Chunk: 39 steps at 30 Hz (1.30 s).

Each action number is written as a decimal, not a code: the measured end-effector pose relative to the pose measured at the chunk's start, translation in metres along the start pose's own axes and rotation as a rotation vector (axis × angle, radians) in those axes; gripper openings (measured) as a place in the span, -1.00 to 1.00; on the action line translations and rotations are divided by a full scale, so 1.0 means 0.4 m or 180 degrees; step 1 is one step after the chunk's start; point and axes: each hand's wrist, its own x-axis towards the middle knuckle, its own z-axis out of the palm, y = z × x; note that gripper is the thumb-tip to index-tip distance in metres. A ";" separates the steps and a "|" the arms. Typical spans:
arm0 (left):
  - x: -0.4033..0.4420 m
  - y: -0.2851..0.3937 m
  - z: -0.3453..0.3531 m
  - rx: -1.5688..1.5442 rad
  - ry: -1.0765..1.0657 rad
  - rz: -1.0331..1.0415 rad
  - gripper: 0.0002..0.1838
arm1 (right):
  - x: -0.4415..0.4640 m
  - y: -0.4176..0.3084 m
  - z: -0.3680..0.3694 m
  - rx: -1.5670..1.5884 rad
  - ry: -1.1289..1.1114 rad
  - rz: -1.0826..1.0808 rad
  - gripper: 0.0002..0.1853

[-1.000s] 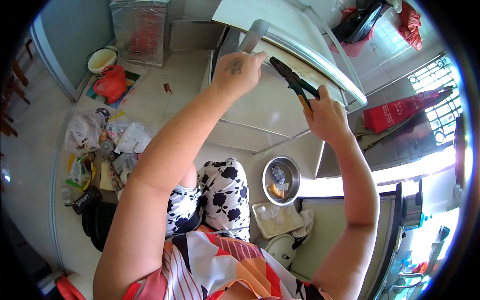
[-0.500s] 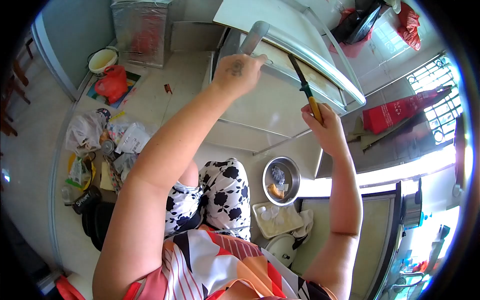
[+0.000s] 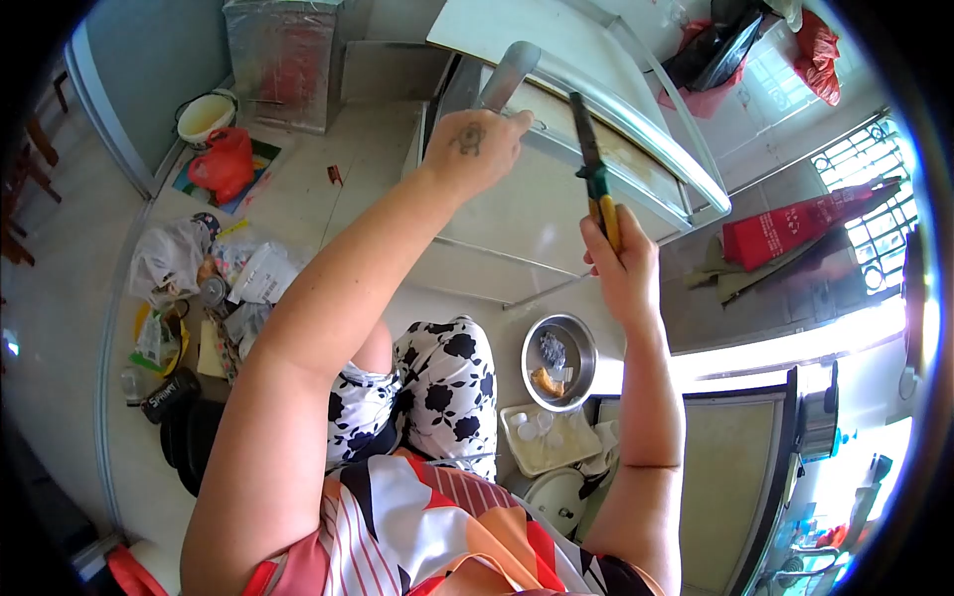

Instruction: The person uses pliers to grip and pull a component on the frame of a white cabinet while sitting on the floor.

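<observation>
My left hand [image 3: 472, 151] is closed at the lower end of a thick grey tube [image 3: 511, 72], which rises at the corner of a metal-framed white table [image 3: 507, 189]. Its fingertips are turned away from me. In my right hand [image 3: 624, 260] is a knife [image 3: 588, 149] with a long dark blade, a dark green guard and a yellow-and-black handle. The blade points up and away, in front of the table's brownish inner edge [image 3: 636, 154]. I cannot tell whether the blade touches that edge.
Near my knees stand a steel bowl [image 3: 530, 338] with a grey scrubber and a yellowish piece inside, and a cream tray [image 3: 542, 462] of small white items. Plastic bags [image 3: 169, 260] and clutter lie to the left, with a red bag [image 3: 221, 164] and white bucket [image 3: 206, 119] beyond.
My right hand has shifted left and slightly down with the knife, whose blade now stands more upright. The left hand has stayed in place on the tube.
</observation>
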 end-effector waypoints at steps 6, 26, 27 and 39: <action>-0.008 -0.013 0.015 -0.0119 0.0177 0.0157 -0.69 | 0.009 0.008 -0.019 -0.0524 -0.0308 0.0301 -0.69; -0.015 -0.021 0.019 -0.0153 0.0397 0.0255 -0.70 | 0.086 -0.068 -0.073 -0.0827 -0.1337 0.0968 -0.66; -0.014 -0.021 0.017 -0.0153 0.0342 0.0280 -0.70 | 0.090 -0.056 -0.057 -0.0991 -0.1289 0.0899 -0.66; 0.005 -0.003 0.029 -0.0352 0.0389 0.0085 -0.81 | 0.078 -0.044 -0.060 -0.0014 -0.1263 0.1064 -0.69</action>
